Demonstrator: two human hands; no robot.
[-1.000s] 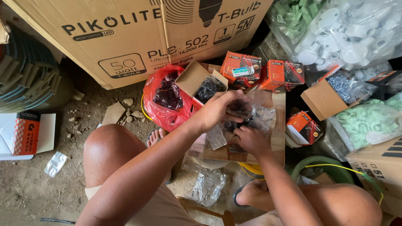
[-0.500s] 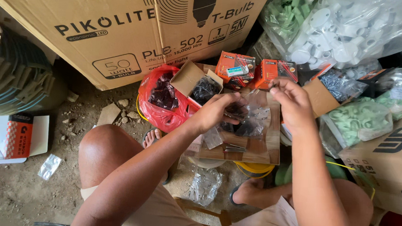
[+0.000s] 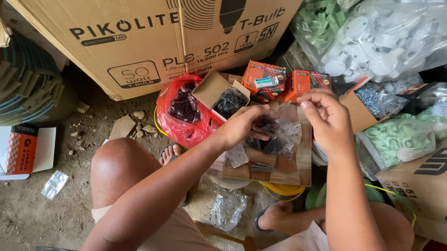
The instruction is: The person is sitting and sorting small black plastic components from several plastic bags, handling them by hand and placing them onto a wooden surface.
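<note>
I sit low with my knees apart over a small wooden board [image 3: 283,168]. My left hand [image 3: 241,126] grips a clear plastic bag [image 3: 279,139] of small dark screws just above the board. My right hand [image 3: 324,119] is raised at the bag's right side, fingertips pinched on its upper edge. More small clear bags and a few loose dark pieces lie on the board under my hands. An open little cardboard box [image 3: 228,97] of black screws sits just behind my left hand.
A large brown carton [image 3: 152,28] stands behind. Beside it are a red plastic bag [image 3: 180,112], two orange boxes [image 3: 265,79], a big bag of white fittings [image 3: 389,42], a bag of green clips [image 3: 398,139], cartons at right [image 3: 432,179] and a white-and-orange box [image 3: 10,151] at left.
My right hand rose from the board and moved right, up to the bag's top edge. My left hand stayed on the bag, nearly still.
</note>
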